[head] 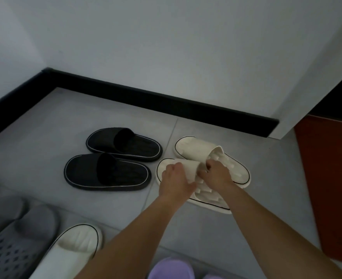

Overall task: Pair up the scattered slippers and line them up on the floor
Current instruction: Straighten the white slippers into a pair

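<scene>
Two black slippers (123, 144) (106, 173) with a pale trim line lie side by side on the grey tile floor, toes to the left. To their right lie two cream slippers, the far one (194, 149) and the near one (206, 195), also side by side. My left hand (175, 178) rests on the strap of the near cream slipper. My right hand (216, 174) grips the inner edge of that strap, fingers curled. Whether the near slipper is lifted off the floor I cannot tell.
A black baseboard (146, 97) runs along the white wall behind. At the lower left lie grey slippers (19, 234) and another cream slipper (73, 246). A purple slipper (170, 268) sits at the bottom edge. A reddish-brown cabinet (327, 178) stands at the right.
</scene>
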Motion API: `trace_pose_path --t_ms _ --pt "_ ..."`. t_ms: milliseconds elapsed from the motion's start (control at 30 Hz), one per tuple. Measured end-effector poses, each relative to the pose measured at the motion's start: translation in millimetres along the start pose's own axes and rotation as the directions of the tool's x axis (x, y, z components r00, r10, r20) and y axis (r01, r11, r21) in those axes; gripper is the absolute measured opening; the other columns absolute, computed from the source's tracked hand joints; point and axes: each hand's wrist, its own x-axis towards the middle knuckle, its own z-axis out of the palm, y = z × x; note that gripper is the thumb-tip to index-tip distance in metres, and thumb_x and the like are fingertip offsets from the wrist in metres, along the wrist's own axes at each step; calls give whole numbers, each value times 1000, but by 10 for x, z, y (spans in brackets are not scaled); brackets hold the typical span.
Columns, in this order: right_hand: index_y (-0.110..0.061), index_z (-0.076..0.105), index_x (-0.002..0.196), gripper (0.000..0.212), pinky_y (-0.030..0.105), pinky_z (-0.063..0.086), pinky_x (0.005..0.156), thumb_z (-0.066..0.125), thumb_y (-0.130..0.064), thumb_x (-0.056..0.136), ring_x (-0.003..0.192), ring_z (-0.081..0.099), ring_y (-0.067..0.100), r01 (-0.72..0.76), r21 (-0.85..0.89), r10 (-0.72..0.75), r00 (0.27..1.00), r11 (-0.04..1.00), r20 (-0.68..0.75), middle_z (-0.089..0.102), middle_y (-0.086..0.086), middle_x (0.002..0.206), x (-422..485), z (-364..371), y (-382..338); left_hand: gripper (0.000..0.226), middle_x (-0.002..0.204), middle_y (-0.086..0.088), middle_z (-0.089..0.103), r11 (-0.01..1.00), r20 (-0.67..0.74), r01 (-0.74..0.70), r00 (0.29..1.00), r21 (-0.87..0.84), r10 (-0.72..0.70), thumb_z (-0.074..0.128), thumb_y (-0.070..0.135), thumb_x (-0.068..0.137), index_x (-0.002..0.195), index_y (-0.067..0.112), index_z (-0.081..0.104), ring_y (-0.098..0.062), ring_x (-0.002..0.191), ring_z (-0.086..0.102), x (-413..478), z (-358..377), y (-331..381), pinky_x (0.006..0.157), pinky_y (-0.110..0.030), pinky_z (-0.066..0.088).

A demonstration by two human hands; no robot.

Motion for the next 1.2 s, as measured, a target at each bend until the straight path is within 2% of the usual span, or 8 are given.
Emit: trace_pose_path --t_ms 67,233,400,533,633,833,1033,1200 --pt "-21 39 55 39 36 41 69 53 -37 88 87 60 35 -20 3 21 996 1000 -86 54 9 76 -72 63 46 63 127 -11 45 1000 -29 -4 1000 6 5 68 38 73 125 13 42 -30 121 42 -62 53 -45 98 -36 39" --pt "-19 37 48 47 28 31 55 58 -36 86 62 50 24 72 -23 -75 984 997 -161 42 -4 53 -296 17 198 73 131 -8 44 1000 -60 -9 998 22 11 69 48 70 129 15 40 -28 123 40 -243 104 -44 99 -36 35" --pt "-18 38 48 46 33 32 57 60 -30 85 62 47 22 138 -58 -146 978 989 -150 41 -1 55 -614 -421 548 79 127 -9 48 999 -23 -50 998 1 50 71 54 66 128 16 39 -30 122 42 -462 145 301 100 -38 36" --pt "-9 59 61 30 38 40 65 64 -29 82 72 55 24 205 -75 -215 963 976 -162 60 8 72 -1043 -1017 1014 85 128 -11 50 992 90 -123 988 -3 122 67 59 71 137 20 33 -30 122 47 -743 266 933 98 -37 40" --pt "-8 62 61 29 37 40 66 67 -29 80 71 56 22 241 -72 -252 942 968 -222 61 6 73 -1378 -1618 1421 75 119 -10 53 971 131 -235 965 35 229 62 63 70 131 25 40 -29 112 53 -997 455 1578 95 -40 46" --pt "-6 57 57 36 32 34 58 67 -31 81 63 51 16 175 -122 -208 903 977 -376 54 1 65 -2195 -2778 2686 77 123 -8 46 882 255 -464 866 84 431 59 65 73 135 26 35 -28 116 49 -1754 1157 3051 97 -41 45" --pt "-28 42 42 45 15 31 53 72 -23 76 55 42 3 100 -34 -102 824 994 -557 44 -11 53 -3246 -3638 4306 80 128 -8 44 658 406 -724 676 207 615 47 71 78 140 27 23 -29 118 47 -2701 2294 4468 83 -40 43" --pt "-15 54 52 31 31 38 56 72 -20 76 61 48 12 -9 95 65 799 995 -598 50 -9 62 -3993 -3958 5596 84 130 -9 47 594 522 -779 599 202 608 46 73 78 141 23 23 -31 121 48 -3469 3331 5257 92 -47 46"
